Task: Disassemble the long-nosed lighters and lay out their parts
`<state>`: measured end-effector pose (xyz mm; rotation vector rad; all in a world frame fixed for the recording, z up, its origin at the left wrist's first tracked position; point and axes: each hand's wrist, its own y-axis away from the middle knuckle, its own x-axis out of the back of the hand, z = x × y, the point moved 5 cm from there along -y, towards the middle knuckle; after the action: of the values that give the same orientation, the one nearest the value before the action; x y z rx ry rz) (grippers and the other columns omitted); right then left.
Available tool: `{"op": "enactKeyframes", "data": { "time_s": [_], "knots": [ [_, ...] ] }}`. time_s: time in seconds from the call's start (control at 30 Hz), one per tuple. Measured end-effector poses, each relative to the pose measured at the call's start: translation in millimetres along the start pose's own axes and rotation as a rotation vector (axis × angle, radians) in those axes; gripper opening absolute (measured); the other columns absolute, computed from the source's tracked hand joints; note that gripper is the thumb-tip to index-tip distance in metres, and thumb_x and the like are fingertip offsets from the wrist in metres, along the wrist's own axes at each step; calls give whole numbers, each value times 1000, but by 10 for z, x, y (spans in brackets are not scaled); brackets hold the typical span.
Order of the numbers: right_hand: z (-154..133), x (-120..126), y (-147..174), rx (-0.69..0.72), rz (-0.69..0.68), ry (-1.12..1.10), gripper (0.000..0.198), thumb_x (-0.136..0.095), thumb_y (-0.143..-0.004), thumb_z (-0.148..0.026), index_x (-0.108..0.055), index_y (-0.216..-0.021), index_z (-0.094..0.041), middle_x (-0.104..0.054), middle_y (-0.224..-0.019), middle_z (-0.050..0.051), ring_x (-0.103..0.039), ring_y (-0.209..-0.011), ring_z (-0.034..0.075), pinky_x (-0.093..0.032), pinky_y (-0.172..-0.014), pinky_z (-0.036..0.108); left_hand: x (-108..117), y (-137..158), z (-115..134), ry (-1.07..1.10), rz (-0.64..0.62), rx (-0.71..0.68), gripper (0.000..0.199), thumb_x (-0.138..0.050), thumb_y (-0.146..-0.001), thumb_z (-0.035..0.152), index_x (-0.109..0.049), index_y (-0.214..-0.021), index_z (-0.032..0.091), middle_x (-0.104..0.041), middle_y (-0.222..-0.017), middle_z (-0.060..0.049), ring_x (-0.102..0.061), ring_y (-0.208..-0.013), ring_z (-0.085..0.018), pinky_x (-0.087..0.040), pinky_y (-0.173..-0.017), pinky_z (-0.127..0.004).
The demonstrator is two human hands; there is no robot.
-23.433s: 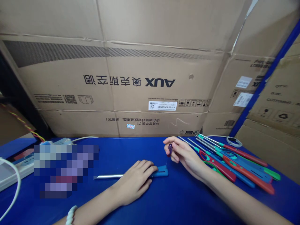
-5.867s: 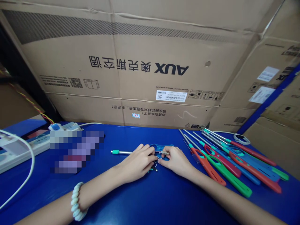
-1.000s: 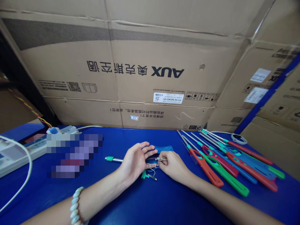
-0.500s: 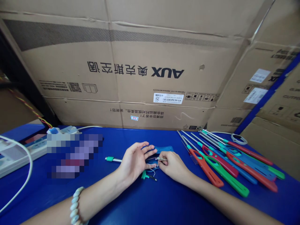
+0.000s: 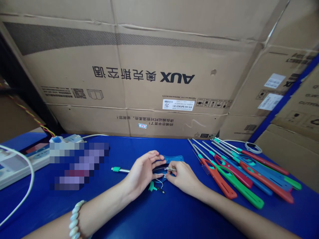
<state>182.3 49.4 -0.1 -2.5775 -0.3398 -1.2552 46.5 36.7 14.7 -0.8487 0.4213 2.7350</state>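
My right hand [image 5: 184, 175] pinches a small metallic piece [image 5: 171, 169], lower centre of frame. Left hand [image 5: 141, 171] half-curled alongside, can't tell if gripping. Piece is probably light, stiff, slippery: hold its sides. White wire [image 5: 161, 181] looks fragile, no tugging.
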Motion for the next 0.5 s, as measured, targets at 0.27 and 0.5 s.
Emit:
{"op": "enactKeyframes", "data": {
  "time_s": [0.27, 0.5],
  "knots": [
    [4, 19, -2, 8, -10, -4, 24, -51, -73, -11, -37, -55, -19, -41, -51, -6, -35, -51, 9, -21, -52, 22, -233, 203, 168, -1537, -126, -703, 13, -46, -86, 16, -57, -79, 18, -56, -86, -2, -48, -83, -20, -32, -75, -35],
    [31, -4, -4, -8, -16, 13, 21, -50, -76, -13, -43, -58, -19, -45, -53, -5, -36, -51, 10, -20, -51, 23, -211, 163, -45, -1988, -115, -829, 12, -58, -85, 15, -63, -74, 16, -56, -96, -6, -45, -91, -24, -29, -77, -39]
  ]
}}
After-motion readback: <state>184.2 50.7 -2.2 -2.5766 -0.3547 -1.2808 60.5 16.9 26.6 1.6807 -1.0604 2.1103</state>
